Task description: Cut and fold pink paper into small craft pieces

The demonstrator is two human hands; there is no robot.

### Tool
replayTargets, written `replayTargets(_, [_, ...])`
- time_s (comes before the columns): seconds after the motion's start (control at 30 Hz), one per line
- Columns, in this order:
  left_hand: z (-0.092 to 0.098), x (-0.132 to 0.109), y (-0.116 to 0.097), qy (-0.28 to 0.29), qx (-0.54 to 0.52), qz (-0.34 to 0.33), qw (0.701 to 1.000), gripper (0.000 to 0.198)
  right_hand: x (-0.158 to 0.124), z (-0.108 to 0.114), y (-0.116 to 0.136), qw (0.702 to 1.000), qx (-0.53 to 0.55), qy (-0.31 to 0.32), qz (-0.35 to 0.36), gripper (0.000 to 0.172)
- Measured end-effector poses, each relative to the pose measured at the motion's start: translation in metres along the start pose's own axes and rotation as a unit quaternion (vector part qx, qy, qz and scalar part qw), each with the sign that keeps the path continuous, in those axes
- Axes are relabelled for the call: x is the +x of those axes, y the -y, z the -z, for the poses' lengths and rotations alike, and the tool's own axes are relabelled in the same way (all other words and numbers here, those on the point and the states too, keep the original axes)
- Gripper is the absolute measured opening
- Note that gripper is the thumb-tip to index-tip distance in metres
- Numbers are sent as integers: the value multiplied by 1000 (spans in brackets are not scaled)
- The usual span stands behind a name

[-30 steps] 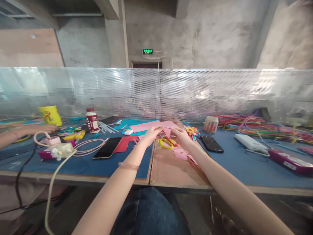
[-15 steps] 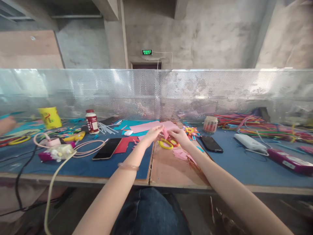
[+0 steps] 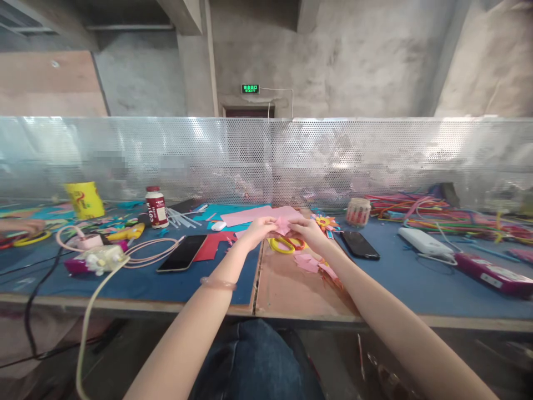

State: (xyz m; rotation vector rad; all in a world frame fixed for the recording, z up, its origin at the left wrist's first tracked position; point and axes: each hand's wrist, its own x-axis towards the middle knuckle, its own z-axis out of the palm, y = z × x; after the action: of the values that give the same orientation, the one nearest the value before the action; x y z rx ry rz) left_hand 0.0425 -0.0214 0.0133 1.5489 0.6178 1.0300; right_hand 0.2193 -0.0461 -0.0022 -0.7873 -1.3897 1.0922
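At table centre, btwn. both hands, a small pink paper piece (image 3: 283, 226) is held just beyond the scissors (image 3: 283, 251) (yellow and red loops visible, blades not clearly so). Its exact form is partly hidden by the fingers.

Technique (judgement): the step in hand appears to be shaping or folding thin paper. It is best done w/ light fingertip pressure, one side steadying while the other works the edge; too hard a pinch may crease or tear it. Keeping the paper up off the loops should avoid snags.

Pose: L. hand (image 3: 261, 229) and R. hand (image 3: 308, 232) meet from opp. sides, both forearms reaching fwd. and converging, wrists slightly bent inward. Grip: each pinches the paper near its edge, fingertips closed on it; exact thumb placement cannot be told. A bracelet (image 3: 219, 283) circles the L. forearm near the wrist.

Surroundings: cut pink pieces (image 3: 307, 263) lie on the wooden board (image 3: 291, 294), nearer the wearer; a long pink sheet (image 3: 245, 215) lies behind the hands, a paper flower (image 3: 325, 223) just beyond the R. hand. Farther out: dark phone (image 3: 360, 245) (R.), second phone (image 3: 183, 254) (L.), and, far L., a co-worker's hand (image 3: 31, 226).
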Motion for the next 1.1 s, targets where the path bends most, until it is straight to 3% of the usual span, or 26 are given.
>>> replayTargets(0.17, [1,-1,-2,9,-39,19,999,20,1,5,0,993,103,8,-50,18])
replayTargets(0.3, [3,-2,-5,41,-31,25,998,21,1,9,1,990,121,25,-70,14])
replayTargets(0.5, [2,-4,-8,62,-57,29,996,17,-2,5,5,988,131,4,-81,17])
replayTargets(0.7, [1,-3,-6,38,-36,25,998,17,-2,0,3,992,104,-2,-70,9])
replayTargets(0.87, [2,-3,-3,-2,16,9,1000,37,-1,-3,-5,998,36,-37,-29,24])
replayTargets(0.97, [3,-3,-4,-30,22,8,999,36,-2,-5,-6,998,33,-50,-18,33])
replayTargets(1.1, [1,-3,-5,-45,13,12,999,34,-2,-6,-6,998,35,-49,-8,32])
